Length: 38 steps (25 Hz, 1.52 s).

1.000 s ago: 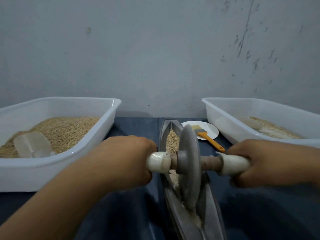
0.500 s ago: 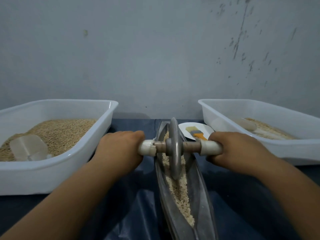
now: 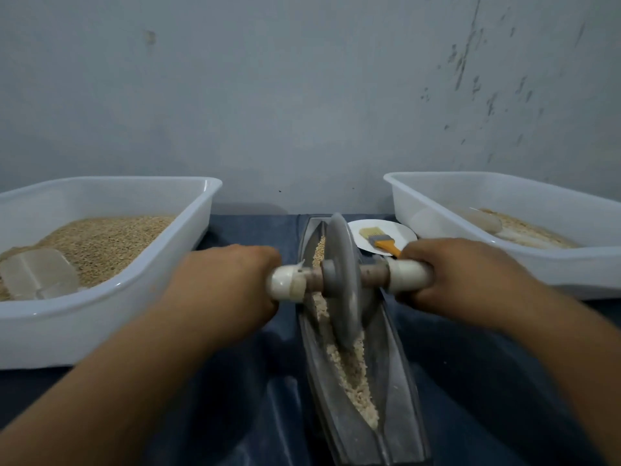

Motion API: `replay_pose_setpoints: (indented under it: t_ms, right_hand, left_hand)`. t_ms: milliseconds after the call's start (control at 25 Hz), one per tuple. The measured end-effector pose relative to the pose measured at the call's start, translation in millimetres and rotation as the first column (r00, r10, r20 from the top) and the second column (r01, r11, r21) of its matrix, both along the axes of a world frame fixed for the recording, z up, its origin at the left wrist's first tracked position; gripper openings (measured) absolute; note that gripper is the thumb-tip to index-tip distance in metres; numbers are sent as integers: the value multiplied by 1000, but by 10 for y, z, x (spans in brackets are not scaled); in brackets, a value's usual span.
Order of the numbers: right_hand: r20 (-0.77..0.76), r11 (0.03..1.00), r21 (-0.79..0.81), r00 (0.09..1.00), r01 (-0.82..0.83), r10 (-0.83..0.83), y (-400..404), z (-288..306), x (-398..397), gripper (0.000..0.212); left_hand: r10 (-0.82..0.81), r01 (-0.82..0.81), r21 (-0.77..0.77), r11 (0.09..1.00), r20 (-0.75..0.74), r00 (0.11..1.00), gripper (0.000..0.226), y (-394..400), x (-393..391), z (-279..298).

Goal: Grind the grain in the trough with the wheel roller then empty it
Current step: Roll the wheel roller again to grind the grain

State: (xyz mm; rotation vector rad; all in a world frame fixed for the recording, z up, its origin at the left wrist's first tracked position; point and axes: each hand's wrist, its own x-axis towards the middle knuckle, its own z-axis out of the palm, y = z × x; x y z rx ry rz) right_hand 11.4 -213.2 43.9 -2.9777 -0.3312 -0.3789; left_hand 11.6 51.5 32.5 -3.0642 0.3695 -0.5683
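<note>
Both hands, left hand (image 3: 225,284) and right hand (image 3: 460,277), have fingers curled round the white handles of the wheel roller (image 3: 341,280), its disc standing in the grain (image 3: 353,375) inside the trough (image 3: 400,381).

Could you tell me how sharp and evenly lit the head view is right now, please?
Head view: dim, flat light with a bluish cast; wide-angle bending curves the left tub and right tub; the left hand is softly blurred, the wheel roller and right hand slightly soft; the grain in the trough stays fairly readable; no glare.
</note>
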Motion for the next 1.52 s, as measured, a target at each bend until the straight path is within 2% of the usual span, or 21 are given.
replay_pose_setpoints:
  t_ms: [80, 160, 240, 360, 440, 480, 560, 640, 680, 760, 800, 840, 920, 1000, 1080, 1120, 1200, 1280, 1360, 1440, 1520]
  right_hand:
    - [146, 1000, -1, 989, 25, -25, 79, -106, 127, 20]
    - [128, 1000, -18, 992, 6, -4, 42, -100, 151, 15]
    - [-71, 999, -3, 997, -38, 37, -94, 4, 53, 20]
    - [-403, 994, 57, 909, -89, 104, -275, 222, -183, 55]
    - [-470, 990, 74, 872, -120, 141, -329, 284, -270, 62]
    - [-464, 990, 70, 874, -124, 142, -319, 274, -270, 62]
    - [-354, 993, 42, 928, -109, 117, -233, 173, -182, 54]
    - [-97, 998, 48, 994, -48, 52, -110, 14, -6, 34]
    - [39, 998, 53, 999, -19, 17, -37, -59, 77, 25]
    - [187, 999, 52, 982, 2, -12, 70, -145, 178, 15]
    - [183, 999, 40, 983, 7, -14, 72, -150, 196, 14]
    - [121, 1000, 30, 993, 6, -10, 34, -122, 183, 15]
    - [-123, 999, 38, 992, -19, 24, -121, 5, 69, 21]
    - [-339, 996, 57, 937, -73, 88, -246, 170, -108, 43]
    - [-420, 989, 50, 896, -137, 145, -313, 276, -233, 58]
    - [-423, 987, 50, 892, -156, 162, -316, 294, -251, 59]
    - [-355, 989, 60, 923, -137, 150, -260, 230, -182, 50]
    - [-140, 994, 95, 987, -63, 76, -159, 78, -18, 27]
    - [80, 992, 122, 997, 1, -11, -50, -92, 138, 17]
    - [172, 994, 104, 984, 23, -41, 15, -193, 238, 13]
    - [121, 997, 73, 992, 19, -27, -45, -159, 236, 15]
  left_hand:
    - [34, -31, -28, 999, 93, 995, 13, -37, 111, -85]
    - [34, -32, -53, 998, 45, 998, 12, -9, 163, -95]
    - [-13, 10, -40, 999, -80, 997, 13, 46, 107, -36]
    - [-142, 128, -65, 990, -315, 939, 22, 126, -151, 156]
    - [-167, 150, -72, 986, -419, 893, 32, 165, -277, 253]
    - [-159, 149, -56, 987, -401, 902, 32, 155, -283, 257]
    - [-112, 112, -15, 994, -233, 966, 21, 80, -180, 149]
    - [-33, 33, 0, 999, -3, 999, 14, -21, -21, 2]
    - [-2, 2, -6, 1000, 62, 998, 13, -50, 54, -61]
    - [20, -18, -25, 1000, 109, 994, 12, -70, 164, -119]
    - [15, -12, -28, 1000, 107, 994, 12, -62, 197, -122]
    - [4, -2, -23, 1000, 82, 997, 11, -52, 202, -107]
    - [-53, 52, -15, 999, -45, 998, 12, -17, 116, -30]
    - [-130, 126, -31, 992, -237, 963, 16, 47, -66, 88]
    - [-172, 143, -101, 985, -404, 898, 25, 123, -212, 194]
    - [-180, 143, -116, 983, -430, 885, 28, 131, -242, 210]
    - [-144, 128, -68, 989, -339, 930, 22, 67, -190, 140]
    - [-61, 62, -1, 998, -88, 994, 17, -36, -57, 17]
    - [-7, 6, 9, 1000, 89, 996, 17, -118, 58, -82]
    - [24, -24, -2, 1000, 127, 992, 14, -140, 141, -122]
    - [13, -13, 0, 1000, 99, 995, 12, -129, 166, -110]
